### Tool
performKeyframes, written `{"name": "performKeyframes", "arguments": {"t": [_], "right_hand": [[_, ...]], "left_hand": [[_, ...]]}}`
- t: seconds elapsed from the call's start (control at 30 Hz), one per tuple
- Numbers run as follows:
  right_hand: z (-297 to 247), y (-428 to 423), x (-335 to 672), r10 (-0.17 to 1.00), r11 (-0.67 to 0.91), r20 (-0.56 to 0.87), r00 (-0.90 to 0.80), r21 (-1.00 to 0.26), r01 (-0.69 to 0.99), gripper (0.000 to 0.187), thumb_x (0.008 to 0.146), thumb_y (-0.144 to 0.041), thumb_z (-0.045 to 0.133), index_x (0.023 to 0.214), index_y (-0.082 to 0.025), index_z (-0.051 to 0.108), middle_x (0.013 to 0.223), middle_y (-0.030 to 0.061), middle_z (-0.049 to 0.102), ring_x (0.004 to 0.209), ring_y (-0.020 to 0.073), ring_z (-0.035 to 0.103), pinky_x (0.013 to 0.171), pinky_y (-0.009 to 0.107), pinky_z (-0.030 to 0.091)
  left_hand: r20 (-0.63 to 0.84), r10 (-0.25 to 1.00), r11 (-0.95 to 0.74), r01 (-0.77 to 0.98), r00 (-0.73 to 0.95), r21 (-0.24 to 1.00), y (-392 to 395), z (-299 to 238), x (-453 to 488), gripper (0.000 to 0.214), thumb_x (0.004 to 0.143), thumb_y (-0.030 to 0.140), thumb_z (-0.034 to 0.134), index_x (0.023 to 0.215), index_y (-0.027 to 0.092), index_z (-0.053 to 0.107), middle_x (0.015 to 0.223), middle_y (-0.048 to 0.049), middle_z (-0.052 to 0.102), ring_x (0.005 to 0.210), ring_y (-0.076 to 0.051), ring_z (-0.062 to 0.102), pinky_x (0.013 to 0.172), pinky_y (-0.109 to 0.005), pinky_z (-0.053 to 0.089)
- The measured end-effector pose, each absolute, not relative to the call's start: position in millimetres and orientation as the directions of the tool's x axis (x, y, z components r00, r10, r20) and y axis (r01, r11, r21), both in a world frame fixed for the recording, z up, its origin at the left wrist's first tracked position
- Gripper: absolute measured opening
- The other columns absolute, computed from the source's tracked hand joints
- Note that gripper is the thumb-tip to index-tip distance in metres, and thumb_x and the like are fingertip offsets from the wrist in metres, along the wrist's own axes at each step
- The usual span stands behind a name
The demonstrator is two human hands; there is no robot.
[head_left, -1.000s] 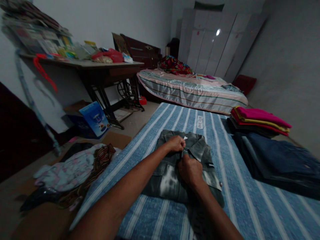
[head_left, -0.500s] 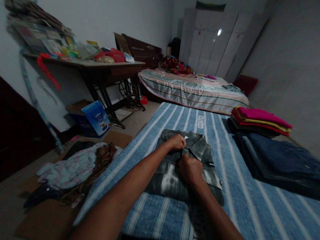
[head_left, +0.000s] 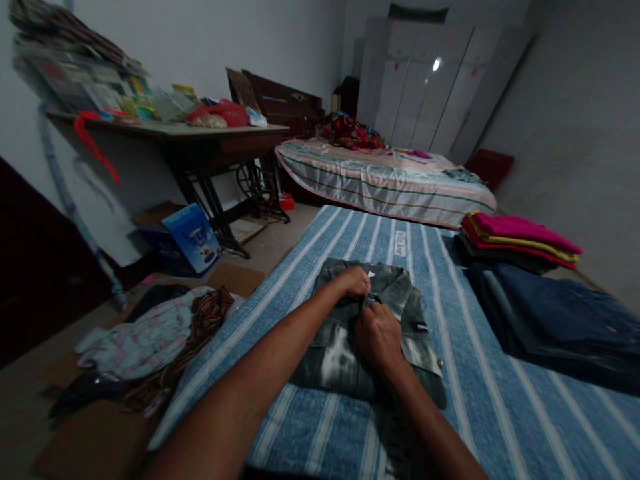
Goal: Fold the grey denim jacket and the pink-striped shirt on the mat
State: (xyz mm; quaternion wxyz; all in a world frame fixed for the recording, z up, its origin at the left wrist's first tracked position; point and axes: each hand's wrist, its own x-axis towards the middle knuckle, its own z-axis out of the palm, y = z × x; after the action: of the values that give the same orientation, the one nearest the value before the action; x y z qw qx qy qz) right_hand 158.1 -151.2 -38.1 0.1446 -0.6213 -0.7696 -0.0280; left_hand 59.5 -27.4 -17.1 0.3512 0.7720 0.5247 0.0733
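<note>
A folded grey-green denim jacket [head_left: 340, 360] with pale faded patches lies on the blue striped bedcover [head_left: 450, 413], its collar towards the far side. My left hand [head_left: 356, 283] is closed on the front edge of the jacket just below the collar. Close beside it, slightly nearer to me, my right hand [head_left: 379, 333] is also closed, gripping the jacket's front edge. The fingertips of both hands are mostly hidden, so what exactly is pinched between them does not show. A small white label shows at the neck.
To the right sit a stack of folded bright clothes [head_left: 525, 233] and folded dark jeans [head_left: 560, 313]. Loose clothes [head_left: 145, 333] and a blue box [head_left: 193, 237] are on the floor at left. A sewing-machine table [head_left: 175, 128] and another bed [head_left: 380, 177] stand beyond.
Both hands keep their grip at the jacket's front, with my right hand tilted slightly and a bit of the front edge now showing above it. The view has shifted very slightly.
</note>
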Motion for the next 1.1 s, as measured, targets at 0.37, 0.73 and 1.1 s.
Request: {"name": "performKeyframes", "arguments": {"t": [0.37,0.73,1.1], "right_hand": [[-48,-146,160,0.911,0.333,0.312,-0.27,-0.17,0.927,0.017,0.083,-0.013,0.049,0.077,-0.016,0.064,0.087,0.0066,0.06,0.087,0.0202,0.048,0.076,0.029,0.034],[-43,-149,159,0.897,0.384,0.312,-0.312,-0.202,0.901,0.02,0.087,-0.012,0.045,0.088,-0.017,0.064,0.095,0.0058,0.062,0.093,0.0192,0.05,0.083,0.029,0.034],[-38,-147,158,0.913,0.383,0.235,-0.333,-0.217,0.898,0.023,0.09,-0.018,0.044,0.101,-0.021,0.065,0.105,0.0042,0.061,0.1,0.0196,0.048,0.082,0.031,0.034]], "left_hand": [[-0.261,0.884,-0.159,0.775,0.387,0.612,-31,-14,60,0.015,0.058,0.008,0.056,0.066,0.011,0.068,0.047,0.0035,0.052,0.048,-0.009,0.049,0.047,-0.018,0.037],[-0.05,0.929,-0.238,0.695,0.367,0.679,-46,-21,51,0.016,0.077,0.021,0.053,0.083,0.013,0.066,0.056,0.0042,0.058,0.051,-0.009,0.056,0.05,-0.017,0.043],[0.229,0.843,-0.531,0.688,0.486,0.494,-87,-25,17,0.012,0.074,0.01,0.054,0.08,0.014,0.063,0.104,-0.0083,0.062,0.098,-0.018,0.059,0.09,-0.029,0.045]]}}
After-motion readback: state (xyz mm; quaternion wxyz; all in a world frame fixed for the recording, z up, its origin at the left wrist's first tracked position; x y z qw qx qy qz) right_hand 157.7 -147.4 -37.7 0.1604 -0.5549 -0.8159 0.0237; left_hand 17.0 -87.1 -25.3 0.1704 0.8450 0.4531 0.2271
